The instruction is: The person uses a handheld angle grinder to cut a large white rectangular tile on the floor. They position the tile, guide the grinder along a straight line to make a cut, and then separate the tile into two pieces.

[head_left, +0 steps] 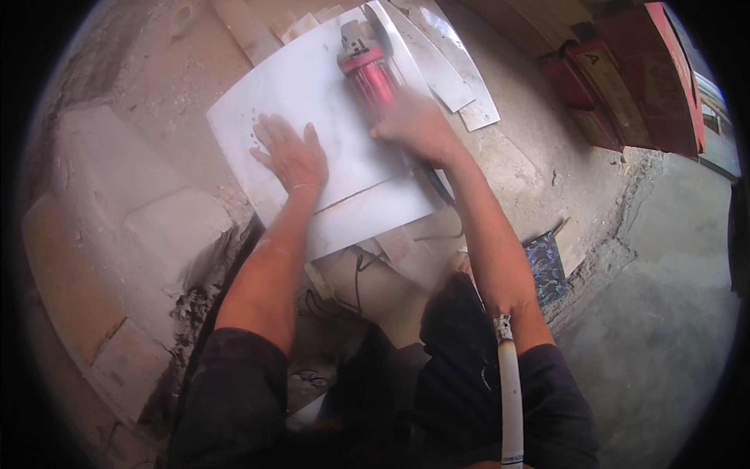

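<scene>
A white, grey-veined tile [293,82] lies in front of me, with a dark straight line [355,195] across its near part. My left hand [293,156] presses flat on the tile's left half, fingers spread, holding nothing. Wrapped round the body of a red angle grinder [371,82] is my right hand [419,129], slightly blurred. The grinder's metal head points away from me, and its disc [381,30] stands at the tile's far right edge. Whether the disc touches the tile I cannot tell. A dark cord runs down beside my right wrist.
Cut tile strips [478,109] lie beyond the tile on the right. Red cardboard boxes [625,86] stand at the far right. Concrete blocks [172,234] sit on the left. A dark patterned box [545,266] is near my right forearm. A lit cigarette [510,406] juts up from below.
</scene>
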The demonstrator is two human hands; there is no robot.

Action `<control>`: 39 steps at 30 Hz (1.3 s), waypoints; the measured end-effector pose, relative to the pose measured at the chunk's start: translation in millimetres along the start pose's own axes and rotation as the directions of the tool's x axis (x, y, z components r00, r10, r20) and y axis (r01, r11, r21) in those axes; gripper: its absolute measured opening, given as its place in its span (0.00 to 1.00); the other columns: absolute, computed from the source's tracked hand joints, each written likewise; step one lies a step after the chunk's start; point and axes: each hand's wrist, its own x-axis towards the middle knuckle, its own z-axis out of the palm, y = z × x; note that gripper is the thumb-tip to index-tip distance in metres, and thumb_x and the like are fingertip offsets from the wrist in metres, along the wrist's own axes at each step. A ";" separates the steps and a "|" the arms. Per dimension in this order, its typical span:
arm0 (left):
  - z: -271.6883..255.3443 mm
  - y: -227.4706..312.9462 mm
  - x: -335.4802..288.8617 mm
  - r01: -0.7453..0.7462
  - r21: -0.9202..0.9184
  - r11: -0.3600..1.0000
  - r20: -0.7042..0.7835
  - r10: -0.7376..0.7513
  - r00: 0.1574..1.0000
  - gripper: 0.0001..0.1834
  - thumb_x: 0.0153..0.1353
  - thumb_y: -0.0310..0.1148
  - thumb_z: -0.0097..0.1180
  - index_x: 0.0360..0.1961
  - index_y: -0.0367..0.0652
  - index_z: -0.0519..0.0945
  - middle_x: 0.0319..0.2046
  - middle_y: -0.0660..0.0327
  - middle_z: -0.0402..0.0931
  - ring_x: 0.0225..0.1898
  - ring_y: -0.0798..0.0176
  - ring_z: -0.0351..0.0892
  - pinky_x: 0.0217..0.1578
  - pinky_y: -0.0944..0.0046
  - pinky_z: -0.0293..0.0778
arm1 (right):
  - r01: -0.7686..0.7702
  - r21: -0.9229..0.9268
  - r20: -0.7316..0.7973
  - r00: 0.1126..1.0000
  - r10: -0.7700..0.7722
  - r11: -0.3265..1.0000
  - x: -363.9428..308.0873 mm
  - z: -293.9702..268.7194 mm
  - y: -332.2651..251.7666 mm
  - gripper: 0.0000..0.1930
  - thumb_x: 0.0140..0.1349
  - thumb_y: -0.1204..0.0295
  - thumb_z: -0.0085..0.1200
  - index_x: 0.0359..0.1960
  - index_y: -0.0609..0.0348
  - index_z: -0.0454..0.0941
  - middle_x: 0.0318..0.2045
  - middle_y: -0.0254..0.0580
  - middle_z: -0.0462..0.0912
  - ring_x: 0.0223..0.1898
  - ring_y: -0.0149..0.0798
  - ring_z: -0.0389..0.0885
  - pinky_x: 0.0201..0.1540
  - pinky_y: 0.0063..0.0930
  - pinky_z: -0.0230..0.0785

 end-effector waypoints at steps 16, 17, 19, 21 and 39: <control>0.8 0.1 1.3 0.018 0.002 1.000 -0.002 -0.018 1.000 0.39 0.75 0.52 0.40 0.73 0.29 0.59 0.77 0.40 0.46 0.79 0.37 0.40 0.73 0.29 0.34 | -0.023 0.051 0.009 1.000 0.022 0.998 -14.1 0.0 0.4 0.41 0.40 0.59 0.71 0.59 0.67 0.76 0.44 0.56 0.84 0.45 0.47 0.84 0.52 0.36 0.75; -0.1 0.5 1.1 0.017 -0.003 1.000 -0.003 -0.017 1.000 0.39 0.75 0.52 0.40 0.73 0.29 0.59 0.77 0.40 0.46 0.79 0.37 0.40 0.73 0.29 0.34 | -0.015 0.058 0.008 1.000 0.015 0.998 -14.9 0.3 1.7 0.41 0.40 0.59 0.71 0.59 0.67 0.76 0.44 0.55 0.84 0.45 0.47 0.84 0.52 0.36 0.75; -0.1 0.8 0.5 0.016 -0.007 1.000 -0.003 -0.016 1.000 0.39 0.75 0.52 0.39 0.73 0.29 0.59 0.77 0.40 0.46 0.79 0.37 0.40 0.73 0.29 0.34 | -0.012 0.058 0.007 1.000 0.012 0.998 -16.3 0.0 3.1 0.41 0.40 0.59 0.71 0.59 0.67 0.76 0.44 0.55 0.84 0.45 0.47 0.83 0.52 0.36 0.75; 0.6 0.1 0.9 0.015 -0.005 1.000 -0.003 -0.015 1.000 0.39 0.75 0.52 0.39 0.73 0.29 0.59 0.77 0.40 0.46 0.79 0.37 0.40 0.73 0.29 0.34 | -0.021 0.045 0.008 1.000 0.021 0.999 -17.7 -0.2 3.6 0.42 0.40 0.58 0.71 0.59 0.67 0.76 0.44 0.55 0.84 0.45 0.47 0.83 0.52 0.36 0.75; 0.7 2.0 2.8 0.032 0.000 0.999 -0.006 -0.032 0.999 0.39 0.72 0.50 0.45 0.73 0.30 0.60 0.77 0.42 0.46 0.79 0.38 0.41 0.73 0.29 0.34 | -0.028 0.042 0.021 0.999 0.028 0.999 -34.4 -3.3 8.9 0.44 0.40 0.59 0.71 0.61 0.68 0.74 0.44 0.56 0.84 0.45 0.46 0.84 0.52 0.35 0.75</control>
